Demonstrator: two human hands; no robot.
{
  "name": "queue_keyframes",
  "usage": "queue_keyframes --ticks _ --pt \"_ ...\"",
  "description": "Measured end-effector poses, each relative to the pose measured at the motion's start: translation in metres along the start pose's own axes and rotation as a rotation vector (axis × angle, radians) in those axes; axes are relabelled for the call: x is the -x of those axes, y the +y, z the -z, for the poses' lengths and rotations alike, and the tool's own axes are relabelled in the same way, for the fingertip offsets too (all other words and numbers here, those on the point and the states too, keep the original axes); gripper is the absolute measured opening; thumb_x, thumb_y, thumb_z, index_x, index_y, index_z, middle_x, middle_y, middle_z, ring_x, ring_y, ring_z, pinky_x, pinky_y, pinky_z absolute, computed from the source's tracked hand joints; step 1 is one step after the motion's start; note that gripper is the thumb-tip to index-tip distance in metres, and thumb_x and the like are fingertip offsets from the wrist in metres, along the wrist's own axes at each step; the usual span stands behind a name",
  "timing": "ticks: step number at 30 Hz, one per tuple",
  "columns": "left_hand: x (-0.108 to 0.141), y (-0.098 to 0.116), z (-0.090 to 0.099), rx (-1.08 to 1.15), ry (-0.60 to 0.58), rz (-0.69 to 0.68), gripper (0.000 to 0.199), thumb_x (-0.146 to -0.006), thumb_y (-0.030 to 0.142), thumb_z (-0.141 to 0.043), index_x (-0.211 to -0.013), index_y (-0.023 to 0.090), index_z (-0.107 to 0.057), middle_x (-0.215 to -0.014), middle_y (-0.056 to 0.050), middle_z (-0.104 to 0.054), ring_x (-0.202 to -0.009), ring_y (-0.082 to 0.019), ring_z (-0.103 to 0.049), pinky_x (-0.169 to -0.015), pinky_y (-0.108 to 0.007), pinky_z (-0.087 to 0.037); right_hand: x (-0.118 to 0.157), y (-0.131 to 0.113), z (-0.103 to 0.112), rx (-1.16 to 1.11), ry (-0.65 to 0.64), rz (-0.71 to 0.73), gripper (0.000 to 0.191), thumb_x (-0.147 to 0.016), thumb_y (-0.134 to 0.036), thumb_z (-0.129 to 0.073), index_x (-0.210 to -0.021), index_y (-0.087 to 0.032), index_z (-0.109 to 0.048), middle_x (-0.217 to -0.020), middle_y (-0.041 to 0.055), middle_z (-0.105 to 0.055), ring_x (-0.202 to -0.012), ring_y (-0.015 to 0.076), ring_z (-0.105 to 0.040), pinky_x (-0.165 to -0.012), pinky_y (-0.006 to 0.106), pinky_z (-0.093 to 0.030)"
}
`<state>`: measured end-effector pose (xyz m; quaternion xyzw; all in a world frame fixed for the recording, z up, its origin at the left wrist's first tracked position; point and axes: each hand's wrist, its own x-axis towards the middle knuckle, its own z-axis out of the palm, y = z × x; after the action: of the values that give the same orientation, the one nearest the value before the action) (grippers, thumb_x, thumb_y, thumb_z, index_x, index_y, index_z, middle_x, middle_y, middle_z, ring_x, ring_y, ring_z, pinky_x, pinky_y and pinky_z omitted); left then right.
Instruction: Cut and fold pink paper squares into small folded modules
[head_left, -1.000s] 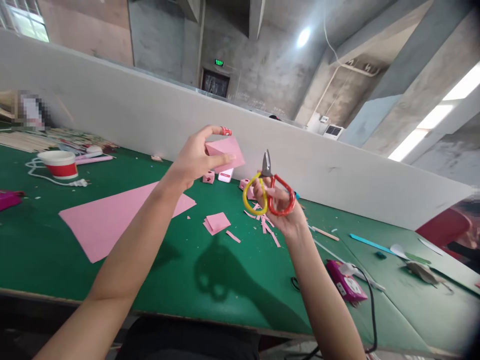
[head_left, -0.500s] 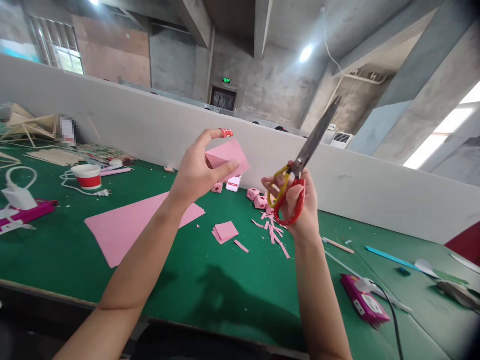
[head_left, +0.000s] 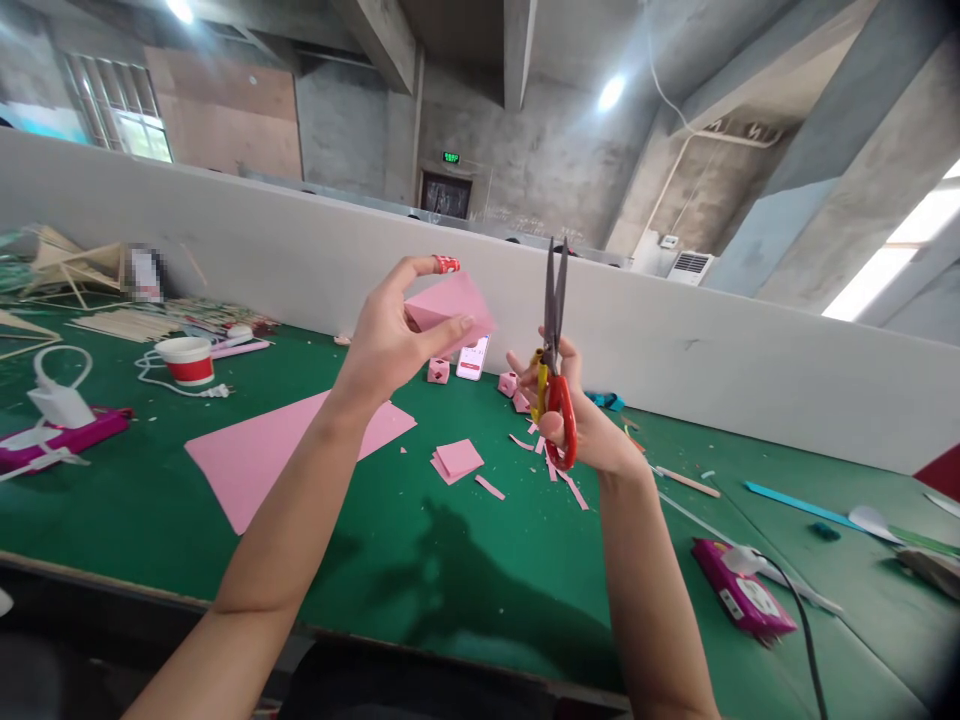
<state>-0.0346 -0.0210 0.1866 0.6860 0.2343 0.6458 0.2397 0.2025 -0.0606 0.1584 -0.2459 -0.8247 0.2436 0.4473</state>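
Looks forward and slightly down from the wearer's head, above the near edge of a green tabletop point(head_left: 360, 580). Faces across to a low white partition point(head_left: 675, 340), then over it to a concrete wall point(head_left: 480, 125) and ceiling beams point(head_left: 517, 50). Takes in a wide sweep, sloping down to the right along the partition. Sits within arm's reach of the left hand point(head_left: 390, 335) and right hand point(head_left: 589, 420), both near mid-frame.
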Motion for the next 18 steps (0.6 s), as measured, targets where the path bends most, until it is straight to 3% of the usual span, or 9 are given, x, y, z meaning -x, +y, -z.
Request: queue_keyframes --ticks 2,5,8,11,14,16,18 --pt "0.000 -0.001 -0.001 0.025 0.006 0.002 0.056 -0.075 0.036 -0.080 -0.125 0.027 -0.058 -0.074 0.001 -0.061 -0.071 -0.022 -0.068 -0.061 -0.032 -0.054 -0.002 0.002 -0.001 0.007 0.054 -0.004 0.085 -0.082 -0.075 -0.060 -0.149 -0.034 -0.027 -0.105 0.0030 -0.046 -0.118 0.0239 -0.057 -0.123 0.052 -0.029" --pt "-0.001 -0.002 -0.001 0.036 -0.002 0.026 0.058 -0.075 0.036 -0.080 -0.128 0.027 -0.056 -0.071 0.001 -0.060 -0.073 -0.023 -0.069 -0.062 -0.033 -0.055 -0.005 0.004 -0.005 0.033 0.266 -0.035 0.065 -0.088 -0.070 -0.055 -0.140 -0.034 -0.038 -0.109 0.0055 -0.057 -0.119 0.0254 -0.058 -0.114 0.050 -0.042" --pt "-0.001 -0.003 -0.002 0.022 -0.018 0.050 0.059 -0.077 0.037 -0.079 -0.130 0.028 -0.055 -0.072 0.001 -0.061 -0.076 -0.025 -0.070 -0.065 -0.035 -0.056 -0.005 0.005 -0.007 0.100 0.382 -0.058 0.068 -0.086 -0.070 -0.058 -0.141 -0.034 -0.040 -0.121 0.0090 -0.061 -0.117 0.0273 -0.060 -0.104 0.048 -0.051" --pt "-0.003 -0.004 -0.003 0.016 -0.017 0.060 0.058 -0.076 0.037 -0.079 -0.128 0.027 -0.056 -0.075 0.000 -0.062 -0.077 -0.025 -0.070 -0.065 -0.035 -0.056 -0.001 0.002 -0.005 0.093 0.272 -0.060 0.082 -0.079 -0.078 -0.059 -0.145 -0.035 -0.038 -0.132 0.0102 -0.058 -0.125 0.0297 -0.056 -0.109 0.050 -0.047" --pt "-0.005 -0.007 -0.004 0.025 -0.013 0.055 0.058 -0.075 0.037 -0.080 -0.127 0.026 -0.056 -0.079 -0.001 -0.064 -0.078 -0.024 -0.070 -0.065 -0.034 -0.056 0.002 -0.003 -0.005 -0.048 0.114 -0.039 0.090 -0.076 -0.088 -0.046 -0.149 -0.035 -0.034 -0.136 0.0095 -0.058 -0.133 0.0295 -0.051 -0.118 0.050 -0.037" --pt "-0.005 -0.007 -0.004 0.040 -0.009 0.051 0.059 -0.075 0.037 -0.080 -0.128 0.025 -0.055 -0.082 -0.001 -0.064 -0.080 -0.024 -0.071 -0.065 -0.034 -0.057 0.002 -0.007 -0.007 -0.101 0.066 -0.037 0.097 -0.072 -0.092 -0.044 -0.148 -0.033 -0.037 -0.133 0.0103 -0.060 -0.129 0.0300 -0.055 -0.115 0.049 -0.041" --pt "-0.004 -0.006 -0.004 0.062 0.000 0.041 0.060 -0.076 0.038 -0.080 -0.128 0.025 -0.054 -0.081 -0.001 -0.064 -0.080 -0.024 -0.072 -0.065 -0.033 -0.057 0.000 -0.010 -0.010 -0.073 0.115 -0.053 0.096 -0.073 -0.092 -0.043 -0.145 -0.028 -0.042 -0.120 0.0109 -0.063 -0.113 0.0284 -0.063 -0.098 0.044 -0.053"
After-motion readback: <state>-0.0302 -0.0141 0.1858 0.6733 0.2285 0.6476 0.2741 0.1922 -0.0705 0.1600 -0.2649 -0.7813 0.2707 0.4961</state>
